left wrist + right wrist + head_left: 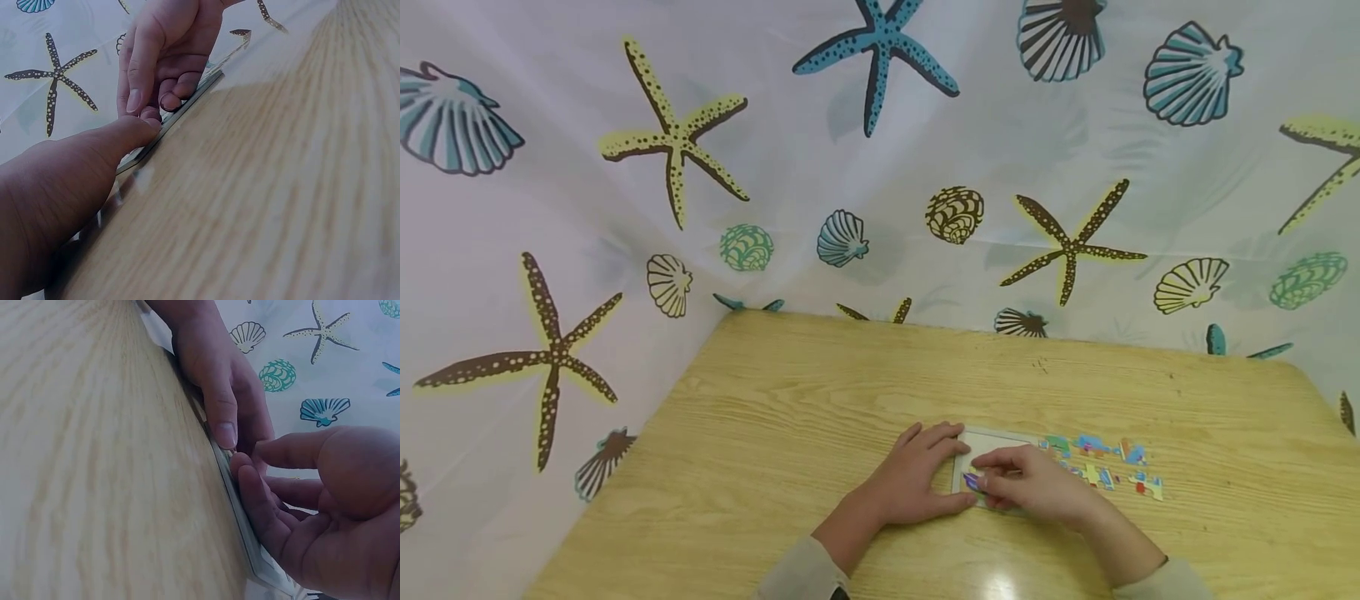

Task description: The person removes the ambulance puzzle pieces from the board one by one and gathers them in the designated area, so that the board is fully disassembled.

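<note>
A pale, shallow puzzle tray (996, 435) lies on the table. My left hand (906, 479) rests along its left side, fingertips at the upper left corner and thumb by the lower edge. Inside the tray's lower left part, my right hand (1037, 487) has its fingertips on a small purple puzzle piece (972, 482), which it seems to pinch. The right hand hides much of the tray. Low in the right wrist view, the tray edge (250, 547) runs below the right fingers, which come close to the left thumb (225, 431).
Several loose, colourful puzzle pieces (1092, 446) lie in rough rows right of the tray. The wooden table (775, 400) extends around them. A white curtain (790, 167) printed with starfish and shells hangs behind and to the left.
</note>
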A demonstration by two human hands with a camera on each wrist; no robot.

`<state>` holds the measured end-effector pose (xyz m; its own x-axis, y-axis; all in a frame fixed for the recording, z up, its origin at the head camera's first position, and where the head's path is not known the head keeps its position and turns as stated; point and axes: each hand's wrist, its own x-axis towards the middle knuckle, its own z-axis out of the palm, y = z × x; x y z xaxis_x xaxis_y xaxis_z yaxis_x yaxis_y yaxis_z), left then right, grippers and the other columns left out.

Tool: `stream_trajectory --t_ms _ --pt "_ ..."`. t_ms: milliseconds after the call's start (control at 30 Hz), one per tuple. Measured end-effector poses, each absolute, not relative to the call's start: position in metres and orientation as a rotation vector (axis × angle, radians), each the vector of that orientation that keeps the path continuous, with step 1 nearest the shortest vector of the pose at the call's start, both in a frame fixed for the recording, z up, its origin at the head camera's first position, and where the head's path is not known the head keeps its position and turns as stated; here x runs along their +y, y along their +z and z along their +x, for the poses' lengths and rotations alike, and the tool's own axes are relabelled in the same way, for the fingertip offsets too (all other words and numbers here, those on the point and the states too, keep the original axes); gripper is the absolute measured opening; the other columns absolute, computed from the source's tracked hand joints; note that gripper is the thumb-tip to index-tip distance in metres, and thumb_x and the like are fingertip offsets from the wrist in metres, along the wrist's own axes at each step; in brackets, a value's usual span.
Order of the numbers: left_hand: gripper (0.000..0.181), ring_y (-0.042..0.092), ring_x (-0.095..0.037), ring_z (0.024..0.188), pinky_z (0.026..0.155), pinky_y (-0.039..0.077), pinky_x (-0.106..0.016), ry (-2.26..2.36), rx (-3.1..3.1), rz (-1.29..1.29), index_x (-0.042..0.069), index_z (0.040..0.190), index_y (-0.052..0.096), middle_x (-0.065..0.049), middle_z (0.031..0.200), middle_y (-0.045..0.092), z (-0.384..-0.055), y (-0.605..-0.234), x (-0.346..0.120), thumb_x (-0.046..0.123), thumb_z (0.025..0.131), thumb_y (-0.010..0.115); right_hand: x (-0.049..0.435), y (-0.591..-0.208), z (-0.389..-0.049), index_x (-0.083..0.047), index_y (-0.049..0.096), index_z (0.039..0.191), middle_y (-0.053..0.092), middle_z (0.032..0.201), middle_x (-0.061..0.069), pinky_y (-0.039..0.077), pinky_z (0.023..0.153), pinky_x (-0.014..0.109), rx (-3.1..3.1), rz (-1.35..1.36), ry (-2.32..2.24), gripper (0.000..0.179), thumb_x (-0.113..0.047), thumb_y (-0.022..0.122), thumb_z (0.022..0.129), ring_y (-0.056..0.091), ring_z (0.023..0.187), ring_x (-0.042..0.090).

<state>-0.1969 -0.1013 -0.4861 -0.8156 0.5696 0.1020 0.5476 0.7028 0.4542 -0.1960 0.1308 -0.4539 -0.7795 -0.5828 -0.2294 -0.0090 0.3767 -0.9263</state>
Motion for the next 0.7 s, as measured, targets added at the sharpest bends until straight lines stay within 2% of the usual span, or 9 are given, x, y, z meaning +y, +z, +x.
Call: stream_trajectory --t_ms 167,300,700 --pt "0.064 0.032 -0.017 0.150 0.124 0.019 -0.054 0.738 2.859 0.932 0.023 0.139 0.055 0.003 0.160 0.037 -0.197 -0.485 -0.101 0.064 0.090 0.060 0.127 -0.451 -0.195 0.007 0.054 0.136 0.064 0.088 0.008 0.055 0.067 0.024 2.156 -0.551 -1.365 0.044 -0.019 0.059 0.101 0.065 0.079 0.017" --pt "0.064 0.032 -0.017 0.150 0.124 0.019 -0.054 0.732 2.857 0.931 0.022 0.139 0.055 0.003 0.160 0.037 -0.197 -0.486 -0.101 0.064 0.091 0.059 0.125 -0.450 -0.194 0.007 0.054 0.136 0.064 0.086 0.008 0.055 0.066 0.025 2.156 -0.547 -1.368 0.043 -0.019 0.059 0.101 0.065 0.077 0.018" --pt "0.064 0.033 -0.018 0.150 0.124 0.018 -0.055 0.771 2.840 0.931 0.022 0.138 0.056 0.002 0.159 0.038 -0.199 -0.486 -0.101 0.063 0.090 0.063 0.116 -0.441 -0.202 0.009 0.056 0.117 0.064 0.085 0.010 0.059 0.064 0.029 2.162 -0.462 -1.302 0.026 -0.010 0.059 0.099 0.065 0.068 0.015"
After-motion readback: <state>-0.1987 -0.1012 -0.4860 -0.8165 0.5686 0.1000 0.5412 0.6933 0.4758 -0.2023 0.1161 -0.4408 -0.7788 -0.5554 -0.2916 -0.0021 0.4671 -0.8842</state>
